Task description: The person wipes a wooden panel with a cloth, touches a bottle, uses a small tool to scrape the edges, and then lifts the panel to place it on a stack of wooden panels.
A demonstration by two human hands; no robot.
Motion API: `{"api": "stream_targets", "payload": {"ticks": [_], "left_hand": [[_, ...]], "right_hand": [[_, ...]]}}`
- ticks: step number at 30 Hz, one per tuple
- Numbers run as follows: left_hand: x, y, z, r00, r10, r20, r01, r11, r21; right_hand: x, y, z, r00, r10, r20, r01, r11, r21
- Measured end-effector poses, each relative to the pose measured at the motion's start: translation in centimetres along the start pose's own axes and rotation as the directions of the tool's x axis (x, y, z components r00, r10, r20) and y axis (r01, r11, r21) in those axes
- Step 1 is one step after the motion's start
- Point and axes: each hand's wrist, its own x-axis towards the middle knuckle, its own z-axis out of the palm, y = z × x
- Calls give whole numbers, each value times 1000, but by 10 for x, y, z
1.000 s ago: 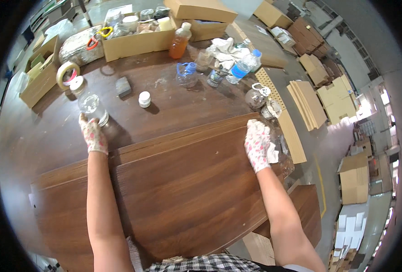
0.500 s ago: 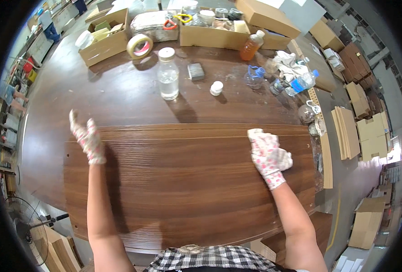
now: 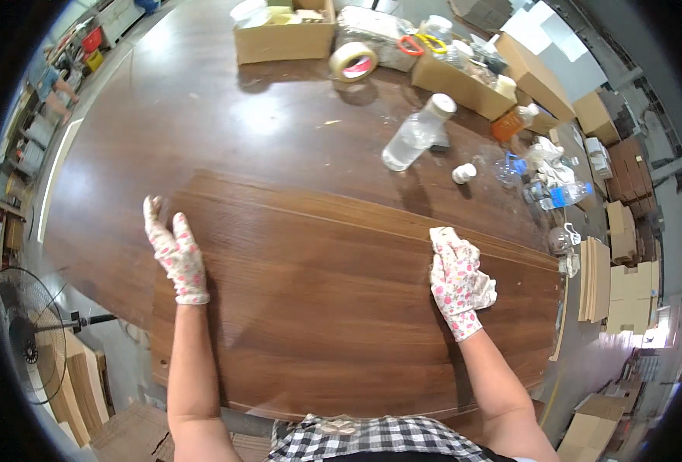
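A dark brown wood-grain panel (image 3: 318, 308) lies flat on the table in front of me, with grooved lines along its far edge. My right hand (image 3: 454, 281), in a white glove with pink flowers, presses a crumpled white cloth (image 3: 485, 292) on the right part of the panel. The palm hides much of the cloth. Over the panel's left edge is my left hand (image 3: 179, 258), in a matching glove, holding nothing and with thumb and fingers apart. Whether it touches the edge, I cannot tell.
Beyond the panel stand a clear liquid bottle (image 3: 418, 132), a small white bottle (image 3: 464, 173) and a tape roll (image 3: 353, 61). Cardboard boxes (image 3: 283, 42) line the back. Plastic bottles (image 3: 568, 195) crowd the right side. A fan (image 3: 29, 339) stands at lower left.
The view has turned, so the panel slants and the bottles and boxes appear farther right. My right hand stays on the panel with the cloth; my left stays open near the left edge.
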Motion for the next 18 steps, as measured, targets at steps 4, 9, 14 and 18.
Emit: {"api": "stream_targets", "payload": {"ticks": [4, 9, 14, 18], "left_hand": [[-1, -4, -13, 998, -30, -46, 31, 999, 16], [-6, 10, -6, 973, -205, -109, 167, 944, -284], [-4, -9, -10, 963, -212, -163, 149, 932, -330], [3, -11, -7, 969, -180, -168, 122, 943, -308]], "right_hand": [[35, -95, 34, 981, -66, 181, 74, 997, -36], [119, -237, 116, 892, -409, 194, 434, 894, -110], [176, -348, 101, 888, -452, 88, 392, 842, 372], [163, -322, 102, 880, -456, -133, 474, 837, 274]]}}
